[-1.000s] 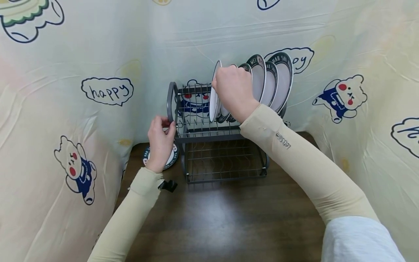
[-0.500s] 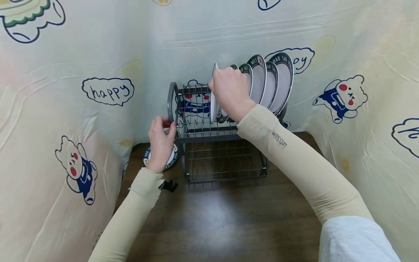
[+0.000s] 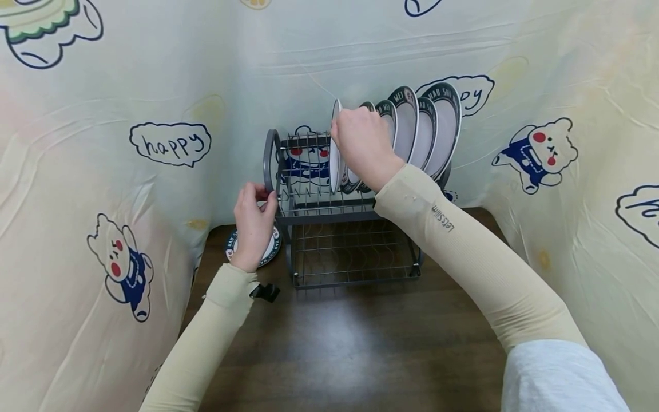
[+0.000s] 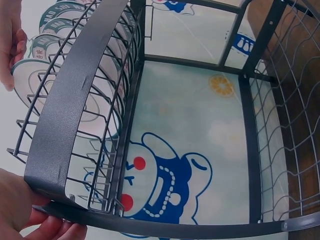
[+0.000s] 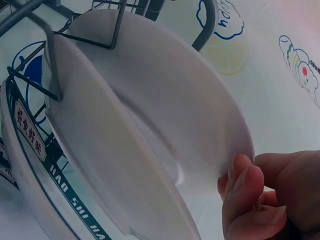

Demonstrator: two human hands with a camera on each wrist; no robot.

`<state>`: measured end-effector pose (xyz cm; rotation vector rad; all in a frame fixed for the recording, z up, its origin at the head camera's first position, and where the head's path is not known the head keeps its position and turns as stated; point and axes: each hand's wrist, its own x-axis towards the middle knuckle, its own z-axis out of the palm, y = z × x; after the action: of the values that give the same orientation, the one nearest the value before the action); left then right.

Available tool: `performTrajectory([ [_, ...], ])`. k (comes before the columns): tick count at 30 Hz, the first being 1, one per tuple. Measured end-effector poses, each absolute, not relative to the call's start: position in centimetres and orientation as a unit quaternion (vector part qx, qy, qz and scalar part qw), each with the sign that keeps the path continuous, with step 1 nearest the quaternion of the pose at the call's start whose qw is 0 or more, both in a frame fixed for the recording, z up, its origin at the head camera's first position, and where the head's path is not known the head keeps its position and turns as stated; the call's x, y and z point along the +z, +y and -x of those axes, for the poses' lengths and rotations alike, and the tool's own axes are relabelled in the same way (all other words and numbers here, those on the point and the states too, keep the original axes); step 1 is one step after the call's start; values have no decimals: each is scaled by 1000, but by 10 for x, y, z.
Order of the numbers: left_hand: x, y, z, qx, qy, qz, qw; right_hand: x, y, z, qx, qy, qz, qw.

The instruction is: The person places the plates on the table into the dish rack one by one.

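Observation:
My right hand (image 3: 366, 146) pinches the upper rim of a white plate (image 3: 336, 166), the leftmost in the top tier of a grey two-tier dish rack (image 3: 329, 218). In the right wrist view thumb and fingers meet on the rim of that plate (image 5: 165, 75); its lower edge sits among the wires. With thumb and fingers, my left hand (image 3: 252, 226) grips the rack's left side frame, which the left wrist view shows close up as a dark band (image 4: 75, 95). Several green-rimmed plates (image 3: 443, 129) stand upright to the right, some partly hidden behind my right hand.
A small green-rimmed plate (image 3: 272, 252) lies on the brown table (image 3: 334, 349) left of the rack, partly under my left hand. The rack's lower tier (image 3: 355, 252) shows only wires. Printed cloth (image 3: 170, 68) closes in the back and both sides.
My right hand and the plate it pinches have shifted slightly left and down, and the plate stands more upright. My left hand has stayed on the rack frame.

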<state>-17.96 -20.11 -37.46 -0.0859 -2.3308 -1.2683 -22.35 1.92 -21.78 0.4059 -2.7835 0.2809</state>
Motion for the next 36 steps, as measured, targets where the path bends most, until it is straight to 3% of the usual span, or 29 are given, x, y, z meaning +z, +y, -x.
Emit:
performTrajectory([
  [16, -376, -202, 180, -462, -852, 29, 246, -216, 23, 214, 115, -975, -157, 108],
  [31, -376, -201, 179, -452, -855, 31, 252, -223, 33, 208, 130, -965, -167, 157],
  [36, -375, -199, 179, -452, -855, 32, 251, -224, 42, 202, 159, -951, -175, 202],
])
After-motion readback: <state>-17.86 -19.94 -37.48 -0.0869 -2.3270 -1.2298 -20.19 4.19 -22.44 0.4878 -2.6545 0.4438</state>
